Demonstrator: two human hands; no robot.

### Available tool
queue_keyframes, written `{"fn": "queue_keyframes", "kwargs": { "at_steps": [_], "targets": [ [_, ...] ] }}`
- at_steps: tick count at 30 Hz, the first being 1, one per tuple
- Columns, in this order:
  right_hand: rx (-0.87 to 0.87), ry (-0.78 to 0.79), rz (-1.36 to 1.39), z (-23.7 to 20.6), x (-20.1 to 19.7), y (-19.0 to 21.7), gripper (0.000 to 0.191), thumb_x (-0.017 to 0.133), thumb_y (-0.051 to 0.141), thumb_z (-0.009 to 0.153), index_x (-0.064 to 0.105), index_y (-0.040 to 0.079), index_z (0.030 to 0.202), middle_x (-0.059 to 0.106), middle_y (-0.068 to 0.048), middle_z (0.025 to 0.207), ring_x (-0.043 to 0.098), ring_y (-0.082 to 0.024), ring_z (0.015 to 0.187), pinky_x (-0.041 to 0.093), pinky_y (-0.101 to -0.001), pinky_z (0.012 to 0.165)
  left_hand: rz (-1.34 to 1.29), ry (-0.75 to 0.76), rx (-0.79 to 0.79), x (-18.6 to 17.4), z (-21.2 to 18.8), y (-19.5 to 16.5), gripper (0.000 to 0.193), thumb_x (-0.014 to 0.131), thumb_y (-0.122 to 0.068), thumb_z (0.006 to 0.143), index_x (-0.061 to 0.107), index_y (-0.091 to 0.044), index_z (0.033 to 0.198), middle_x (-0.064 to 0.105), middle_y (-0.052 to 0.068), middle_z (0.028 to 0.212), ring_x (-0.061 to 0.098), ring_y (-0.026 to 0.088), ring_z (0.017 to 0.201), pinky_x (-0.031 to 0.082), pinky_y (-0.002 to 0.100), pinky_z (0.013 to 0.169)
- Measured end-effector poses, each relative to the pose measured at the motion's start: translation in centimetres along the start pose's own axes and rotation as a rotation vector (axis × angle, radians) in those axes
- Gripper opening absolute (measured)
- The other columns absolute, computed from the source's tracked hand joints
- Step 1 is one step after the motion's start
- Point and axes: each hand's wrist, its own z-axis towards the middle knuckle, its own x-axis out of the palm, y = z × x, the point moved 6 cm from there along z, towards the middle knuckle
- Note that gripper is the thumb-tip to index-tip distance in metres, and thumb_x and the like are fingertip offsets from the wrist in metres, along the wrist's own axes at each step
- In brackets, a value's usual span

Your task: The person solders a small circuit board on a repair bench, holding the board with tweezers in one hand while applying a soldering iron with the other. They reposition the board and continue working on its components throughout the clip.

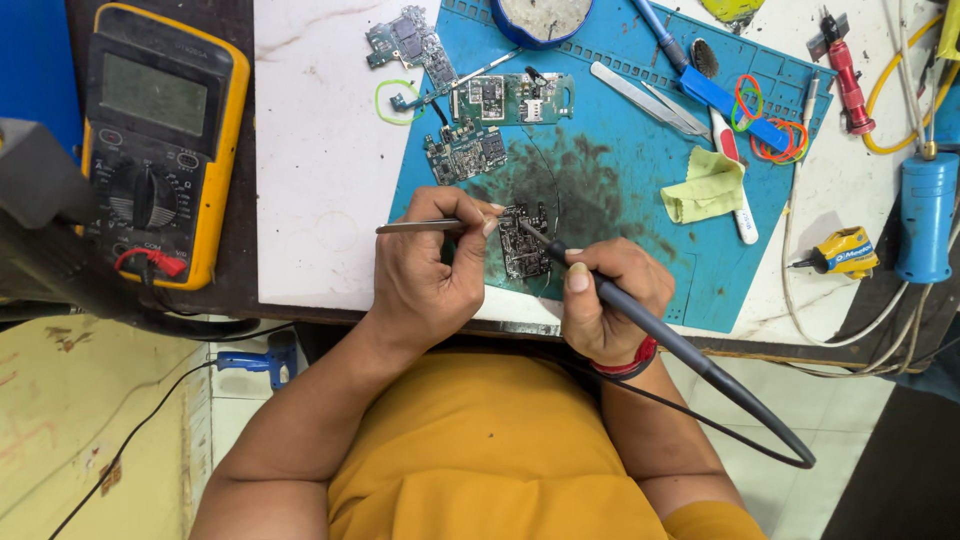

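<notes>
On the blue mat (640, 170), the left hand (425, 275) grips tweezers (420, 227) steadying the small circuit board (522, 243) — the right hand (610, 300), closed pen-style, angles the soldering iron (640, 315) onto it.

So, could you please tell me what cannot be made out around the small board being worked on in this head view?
- Small dark circuit board: left edge hidden by the left hand; its parts are too small to tell.
- Dark soldering iron: the tip's contact point is too small to see; the right hand covers part of its grip.
- Thin metal tweezers: tips blurred against the fingers.
- Round blue tin: cut off by the top edge.
</notes>
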Motion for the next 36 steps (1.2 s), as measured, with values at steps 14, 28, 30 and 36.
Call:
{"fn": "queue_keyframes", "kwargs": {
  "at_steps": [14,28,30,36],
  "targets": [
    [-0.016,0.018,-0.006,0.09,0.35,0.12,0.011,0.063,0.01,0.1,0.058,0.001,0.096,0.069,-0.011,0.085,0.062,-0.022,0.066,0.049,-0.0302,0.059,0.018,-0.008,0.022,-0.1,0.13,-0.22,0.016,0.064,0.0,0.104,0.049,-0.004,0.107,0.075,0.014,0.098,0.08,0.023,0.095,0.064,0.03,0.075],
    [-0.015,0.027,0.022,0.07,0.12,0.23,0.013,0.064,0.011,0.102,0.058,0.002,0.096,0.069,-0.011,0.086,0.063,-0.022,0.068,0.049,-0.0301,0.059,0.004,-0.009,0.022,0.01,0.06,-0.39,0.016,0.064,0.0,0.105,0.049,-0.004,0.107,0.075,0.014,0.099,0.079,0.022,0.094,0.065,0.03,0.075],
    [-0.006,0.019,0.013,0.05,0.11,0.21,0.012,0.064,0.01,0.1,0.059,0.002,0.094,0.069,-0.011,0.084,0.061,-0.022,0.065,0.047,-0.0302,0.058,0.006,-0.009,0.01,0.07,0.06,-0.28,0.016,0.064,0.0,0.104,0.049,-0.004,0.107,0.075,0.014,0.099,0.079,0.021,0.091,0.064,0.029,0.072],
    [0.001,0.025,0.008,0.2,0.06,0.26,0.011,0.064,0.01,0.099,0.059,0.001,0.094,0.069,-0.011,0.083,0.061,-0.022,0.064,0.047,-0.0302,0.057,0.016,-0.013,0.0,0.03,0.08,-0.29,0.016,0.065,-0.001,0.104,0.049,-0.004,0.106,0.076,0.014,0.098,0.079,0.02,0.088,0.062,0.029,0.07]
  ]
}}
